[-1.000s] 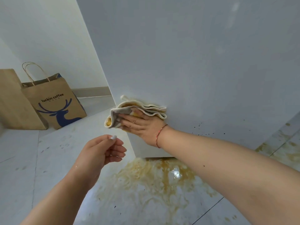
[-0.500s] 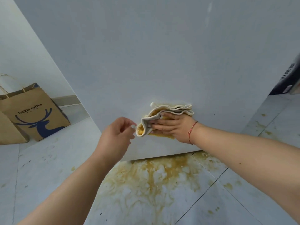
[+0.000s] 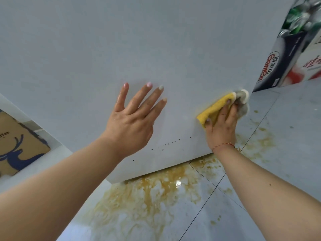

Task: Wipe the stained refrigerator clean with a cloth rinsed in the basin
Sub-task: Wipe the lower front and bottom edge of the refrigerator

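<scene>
— Right hand [image 3: 221,126] was pressed flat on the cloth [image 3: 215,108], with the fingers laid over it. Where was the cloth?

— It was held against the white refrigerator [image 3: 156,49], low down and close to the right edge. Much of the cloth was stained yellow.

— And the left hand [image 3: 132,122]?

— It was spread wide with straight fingers and laid on the refrigerator, well apart from the cloth. Nothing was held in it.

— How could the wiping be done well?

— The cloth should probably be kept flat and pushed firmly. Small dark specks [image 3: 166,145] were seen between the two hands, so they likely needed wiping too. A rinse seemed needed soon, or yellow could be smeared back. No basin was seen.

— What about edges and room?

— The bottom edge was just below the wrist. The floor [image 3: 286,136] under it was covered with a yellow spill [image 3: 147,197]. To the right, boxes [image 3: 278,63] were stood near the corner. To the left, a paper bag [image 3: 19,146] was set well away. Lots of open white surface was left above.
</scene>
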A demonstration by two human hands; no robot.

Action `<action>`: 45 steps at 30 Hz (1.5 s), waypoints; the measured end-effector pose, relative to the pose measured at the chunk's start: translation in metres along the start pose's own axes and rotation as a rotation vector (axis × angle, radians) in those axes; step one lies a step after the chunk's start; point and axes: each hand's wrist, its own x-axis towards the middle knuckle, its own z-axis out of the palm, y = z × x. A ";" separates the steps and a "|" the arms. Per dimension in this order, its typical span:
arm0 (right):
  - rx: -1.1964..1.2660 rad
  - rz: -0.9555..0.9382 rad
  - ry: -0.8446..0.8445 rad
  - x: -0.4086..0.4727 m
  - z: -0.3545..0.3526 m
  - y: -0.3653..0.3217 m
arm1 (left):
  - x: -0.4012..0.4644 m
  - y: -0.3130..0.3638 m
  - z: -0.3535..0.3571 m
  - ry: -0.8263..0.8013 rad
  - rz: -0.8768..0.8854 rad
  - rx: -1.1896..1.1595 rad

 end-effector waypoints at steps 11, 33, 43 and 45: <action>0.641 0.632 -0.106 -0.061 0.053 -0.118 | -0.016 -0.006 0.002 -0.024 0.007 0.024; 0.672 0.716 0.176 0.028 0.034 -0.013 | -0.032 0.014 0.001 -0.111 0.034 -0.101; 0.856 0.985 0.097 0.037 0.044 0.045 | -0.047 0.028 0.008 -0.208 0.025 -0.231; 0.928 1.059 0.095 0.037 0.063 0.063 | -0.049 0.029 0.010 -0.225 0.015 -0.243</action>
